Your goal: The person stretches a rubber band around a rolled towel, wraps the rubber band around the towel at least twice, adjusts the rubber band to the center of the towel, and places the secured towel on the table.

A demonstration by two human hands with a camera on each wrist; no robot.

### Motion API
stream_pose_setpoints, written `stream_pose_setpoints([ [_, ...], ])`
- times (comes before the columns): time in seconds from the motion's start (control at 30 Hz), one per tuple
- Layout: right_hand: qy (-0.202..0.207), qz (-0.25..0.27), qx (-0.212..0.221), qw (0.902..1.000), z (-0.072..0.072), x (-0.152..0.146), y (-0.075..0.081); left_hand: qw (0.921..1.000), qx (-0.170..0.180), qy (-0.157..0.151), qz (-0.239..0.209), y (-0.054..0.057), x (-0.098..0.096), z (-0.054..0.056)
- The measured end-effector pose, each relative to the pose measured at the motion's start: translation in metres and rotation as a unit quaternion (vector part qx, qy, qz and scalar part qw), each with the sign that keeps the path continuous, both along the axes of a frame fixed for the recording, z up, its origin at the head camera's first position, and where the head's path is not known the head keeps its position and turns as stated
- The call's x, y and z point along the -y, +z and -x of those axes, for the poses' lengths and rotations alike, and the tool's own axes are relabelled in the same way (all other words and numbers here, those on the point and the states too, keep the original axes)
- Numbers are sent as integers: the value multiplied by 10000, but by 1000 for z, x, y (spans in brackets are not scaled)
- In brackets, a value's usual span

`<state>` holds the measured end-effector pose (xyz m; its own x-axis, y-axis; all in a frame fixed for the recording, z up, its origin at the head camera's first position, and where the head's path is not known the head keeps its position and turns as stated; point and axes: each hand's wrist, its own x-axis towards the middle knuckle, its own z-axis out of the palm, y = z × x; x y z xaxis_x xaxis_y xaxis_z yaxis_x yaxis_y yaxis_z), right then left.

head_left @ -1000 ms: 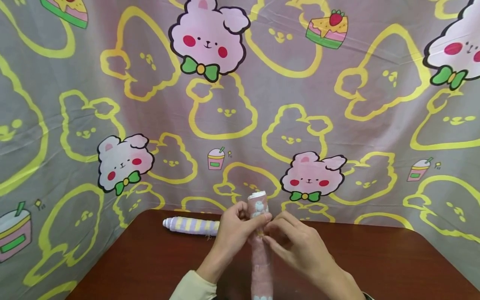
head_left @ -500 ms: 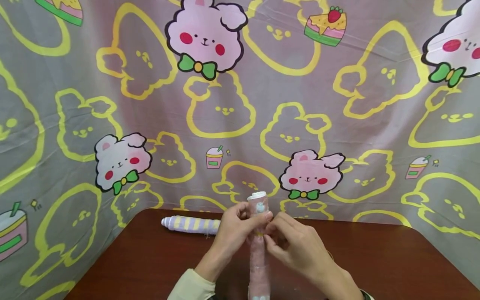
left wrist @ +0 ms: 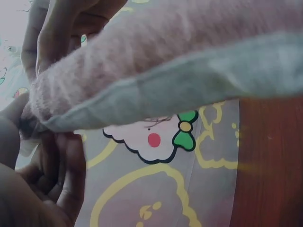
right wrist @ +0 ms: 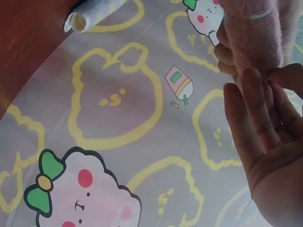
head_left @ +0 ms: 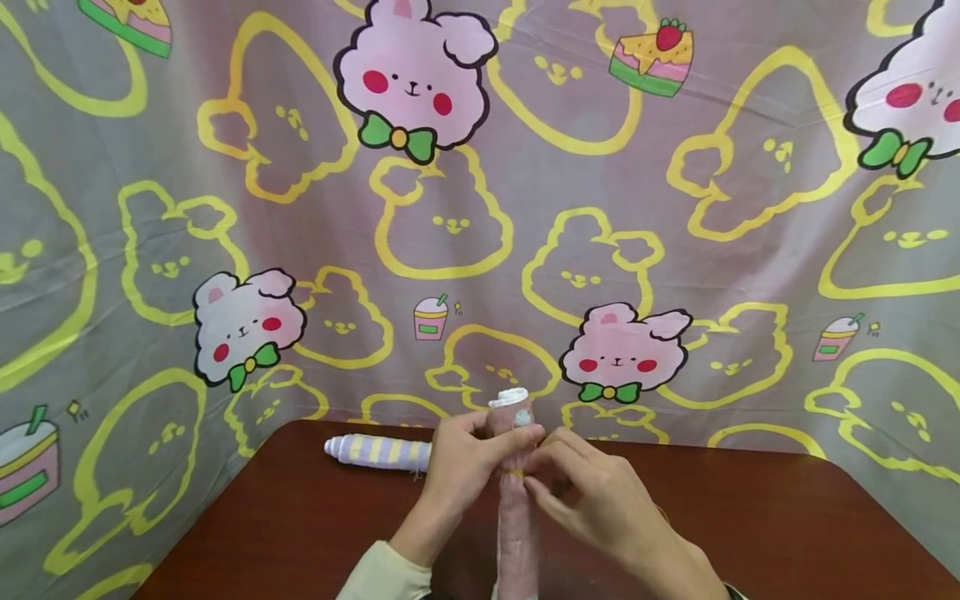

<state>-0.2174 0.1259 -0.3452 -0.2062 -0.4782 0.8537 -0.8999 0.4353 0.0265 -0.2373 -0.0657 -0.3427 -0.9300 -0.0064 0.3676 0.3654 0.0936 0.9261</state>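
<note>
A pink rolled towel (head_left: 517,533) stands up from near the body, its white spiral end on top. My left hand (head_left: 463,462) grips it just below that end, thumb across the front. A thin yellow band (head_left: 514,473) circles the roll, which narrows there. From the right side, my right hand (head_left: 603,496) pinches at this band with thumb and fingertips. Close up in the left wrist view, the fuzzy pink towel (left wrist: 142,56) shows a pale edge running along it. In the right wrist view, thumb and fingertips meet at the pink roll (right wrist: 253,38); the band itself is hidden.
A second rolled towel (head_left: 378,451), striped lilac and yellow, lies on the dark red-brown table (head_left: 255,517) left of my hands. Loose threads hang from it. A grey cloth curtain (head_left: 465,200) printed with rabbits and yellow outlines closes off the back and sides.
The pink roll's top has tipped slightly to the left and downward, and the yellow band shows more plainly. Both hands keep nearly the same place; the striped towel stays put.
</note>
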Motion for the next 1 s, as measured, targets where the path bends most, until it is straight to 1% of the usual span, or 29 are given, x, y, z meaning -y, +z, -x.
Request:
stream_pose_setpoints([
  [0.1,-155,-127,10,9998,-1,0,0,9998,-44,196,32,-1,-2,-2],
  [0.17,-222,-182,36,9996,-2,0,-1,9997,-35,246,72,-1,-4,-3],
  [0.2,-258,-201,50,9995,-2,0,-1,9997,-25,221,82,-1,-4,-4],
  [0.27,-251,-182,40,9995,-2,0,-1,10000,43,7,41,-2,-5,-4],
  [0.33,-181,-91,67,9998,-1,-1,-2,9988,145,-443,-115,-2,-4,-3],
  [0.37,-140,-25,121,9998,-1,-1,-2,9967,214,-744,-248,-3,-4,-2],
  [0.4,-56,69,205,9998,0,-2,-2,9928,266,-1102,-390,-3,-2,0],
  [0.43,58,186,323,9993,0,-3,-2,9872,323,-1474,-519,-3,0,2],
  [0.5,284,440,682,9963,0,-5,-2,9739,391,-2120,-710,-5,4,6],
  [0.57,469,615,1074,9912,-1,-7,-1,9644,398,-2505,-751,-7,8,9],
  [0.6,515,667,1261,9884,-1,-7,0,9625,353,-2589,-722,-7,9,10],
  [0.63,508,684,1410,9863,-2,-8,0,9636,329,-2566,-680,-8,10,11],
  [0.67,480,681,1496,9852,-3,-8,1,9669,297,-2458,-621,-8,10,11],
  [0.77,448,649,1541,9849,-4,-7,4,9759,245,-2097,-556,-8,9,12],
  [0.83,446,590,1397,9874,-4,-7,5,9805,244,-1860,-582,-6,7,11],
  [0.9,468,533,1258,9895,-4,-6,6,9831,237,-1691,-667,-5,5,9],
  [1.0,421,401,910,9942,-3,-5,7,9880,187,-1375,-682,-3,2,6],
])
